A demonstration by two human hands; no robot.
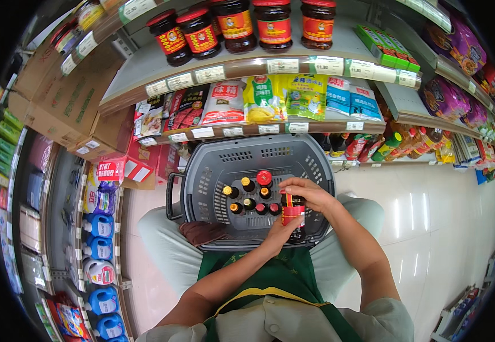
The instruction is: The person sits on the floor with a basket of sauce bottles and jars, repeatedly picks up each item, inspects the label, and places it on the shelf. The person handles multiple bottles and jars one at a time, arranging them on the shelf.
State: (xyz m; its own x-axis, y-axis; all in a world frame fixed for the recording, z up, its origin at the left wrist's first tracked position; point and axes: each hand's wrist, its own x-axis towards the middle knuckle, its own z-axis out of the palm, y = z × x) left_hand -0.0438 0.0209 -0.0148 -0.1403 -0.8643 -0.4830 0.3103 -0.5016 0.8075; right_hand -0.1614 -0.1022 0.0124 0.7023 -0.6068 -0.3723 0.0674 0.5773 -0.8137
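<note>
A dark sauce bottle (pixel 292 213) with a red label is tilted over the near right side of a grey plastic shopping basket (pixel 200 171). My left hand (pixel 285 234) grips it around the lower body. At the top of the same bottle, my right hand (pixel 309 192) has its fingers around the cap and neck. Inside the basket stand several dark bottles with yellow or red caps, among them a yellow-capped bottle (pixel 247 184). A red-lidded jar (pixel 264 178) is behind them. Over the basket's near left rim lies a brown cloth (pixel 202 233).
Ahead, a shelf (pixel 341 38) bears red-lidded sauce jars (pixel 273 25). Seasoning bags (pixel 264 98) fill the shelf below, its edge close to the basket. Cardboard boxes (pixel 68 98) and detergent bottles (pixel 102 248) stand at left. Tiled floor (pixel 422 213) extends right.
</note>
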